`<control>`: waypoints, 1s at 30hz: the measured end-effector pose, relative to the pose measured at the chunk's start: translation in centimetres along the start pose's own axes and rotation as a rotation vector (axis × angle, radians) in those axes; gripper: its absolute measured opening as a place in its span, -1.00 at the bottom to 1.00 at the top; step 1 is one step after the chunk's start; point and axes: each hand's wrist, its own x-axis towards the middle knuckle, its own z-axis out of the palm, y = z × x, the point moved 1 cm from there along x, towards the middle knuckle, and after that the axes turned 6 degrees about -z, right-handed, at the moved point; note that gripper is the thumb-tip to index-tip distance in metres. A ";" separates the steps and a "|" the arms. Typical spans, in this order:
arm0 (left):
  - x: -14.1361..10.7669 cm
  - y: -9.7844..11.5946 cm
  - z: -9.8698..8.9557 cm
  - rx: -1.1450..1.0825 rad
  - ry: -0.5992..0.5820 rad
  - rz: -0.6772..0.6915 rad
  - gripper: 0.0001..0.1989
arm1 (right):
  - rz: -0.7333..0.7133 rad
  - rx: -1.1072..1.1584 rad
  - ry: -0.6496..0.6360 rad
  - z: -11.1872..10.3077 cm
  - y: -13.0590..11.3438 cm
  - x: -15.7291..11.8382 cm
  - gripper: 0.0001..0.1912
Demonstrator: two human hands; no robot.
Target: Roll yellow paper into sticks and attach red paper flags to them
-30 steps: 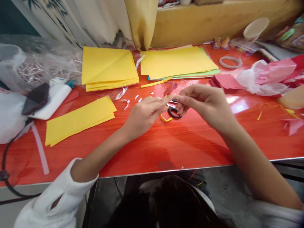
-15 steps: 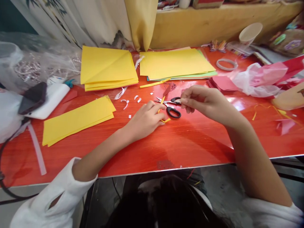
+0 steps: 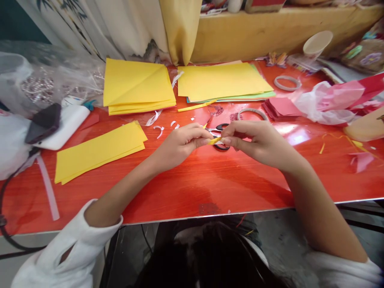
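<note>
Between the fingertips of both hands is a small narrow yellow paper strip (image 3: 215, 141), held just above the red table. My left hand (image 3: 181, 146) pinches its left end with thumb and forefinger. From the other side, my right hand (image 3: 258, 140) is closed on the right end, and its fingers partly cover it. Scissors with black handles (image 3: 221, 149) lie on the table right behind the strip, partly hidden by the hands. A pale tape ring (image 3: 253, 110) lies just beyond my right hand. White paper scraps (image 3: 159, 131) are scattered beyond my left hand.
Yellow sheets (image 3: 138, 86) and a second paper stack (image 3: 222, 82) lie at the back. Cut yellow pieces (image 3: 100, 150) are at left, near a phone (image 3: 45, 122). Red paper squares (image 3: 282, 108), another tape ring (image 3: 287, 87) and pink tissue (image 3: 339, 98) are at right.
My left hand has lifted off the scissors blades, and my right hand has moved down and left to meet it. Both now pinch the yellow strip. A tape ring shows behind my right hand.
</note>
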 end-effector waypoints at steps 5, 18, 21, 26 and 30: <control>0.0 0.2 0.0 -0.015 -0.010 -0.032 -0.87 | 0.005 -0.059 0.030 0.0 -0.2 -0.1 -0.82; -0.1 0.4 0.1 -0.018 -0.009 -0.025 -0.87 | -0.015 -0.117 0.072 0.2 -0.5 -0.2 -0.81; -0.1 0.5 0.2 -0.016 -0.017 -0.035 -0.85 | 0.002 -0.100 0.079 0.3 -0.5 -0.2 -0.81; -0.2 0.5 0.4 -0.014 -0.011 -0.038 -0.83 | 0.014 -0.072 0.055 0.3 -0.4 -0.3 -0.82; -0.2 0.5 0.4 -0.022 -0.009 -0.036 -0.84 | -0.012 -0.057 0.024 0.2 -0.5 -0.3 -0.84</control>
